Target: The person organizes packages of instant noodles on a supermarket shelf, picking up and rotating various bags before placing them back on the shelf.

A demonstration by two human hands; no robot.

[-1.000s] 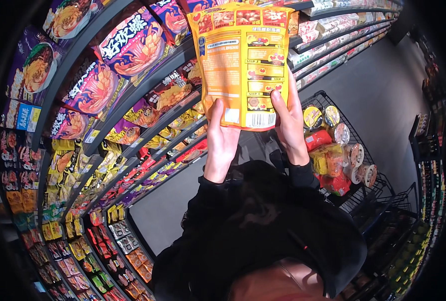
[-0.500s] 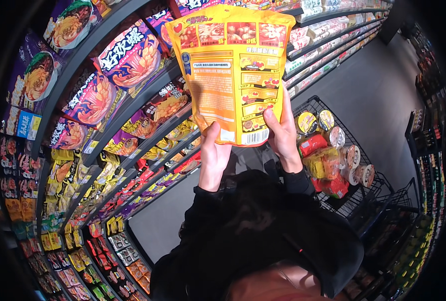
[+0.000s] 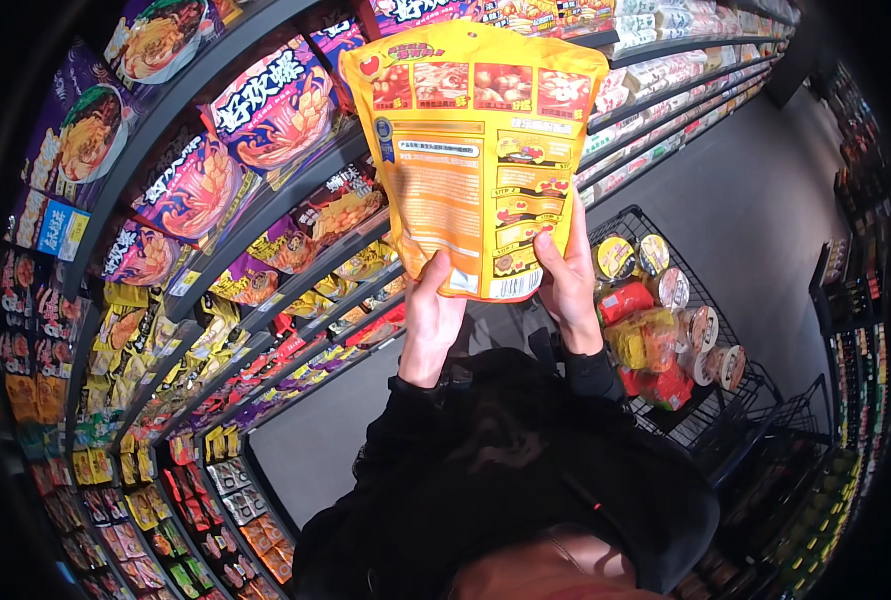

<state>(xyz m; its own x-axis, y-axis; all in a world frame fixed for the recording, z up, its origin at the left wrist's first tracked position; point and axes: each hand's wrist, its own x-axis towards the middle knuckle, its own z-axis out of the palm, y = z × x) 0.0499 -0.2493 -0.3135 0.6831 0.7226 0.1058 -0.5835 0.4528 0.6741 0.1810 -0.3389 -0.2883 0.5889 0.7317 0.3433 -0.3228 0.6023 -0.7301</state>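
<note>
Between my two hands I hold up a large yellow and orange bag of instant noodles (image 3: 440, 195), its printed back turned toward me. Small food pictures run along its top, with a text panel and step drawings below. My left hand (image 3: 433, 315) grips the lower left corner, thumb on the front face. At the lower right edge, my right hand (image 3: 570, 285) is closed on the bag, its thumb pressed over the printing. The other fingers of both hands are mostly hidden behind the bag.
A black wire shopping cart (image 3: 710, 400) stands at my right with several cup noodles (image 3: 672, 287) and red and yellow packs (image 3: 640, 340) in it. Shelves of purple noodle bags (image 3: 270, 105) curve along my left. White packages (image 3: 655, 85) fill shelves ahead. Grey floor (image 3: 760, 210) lies beyond the cart.
The noodle bag and both hands sit slightly lower and further right in the picture. The shelves and cart have also shifted a little in the view. My grip is the same.
</note>
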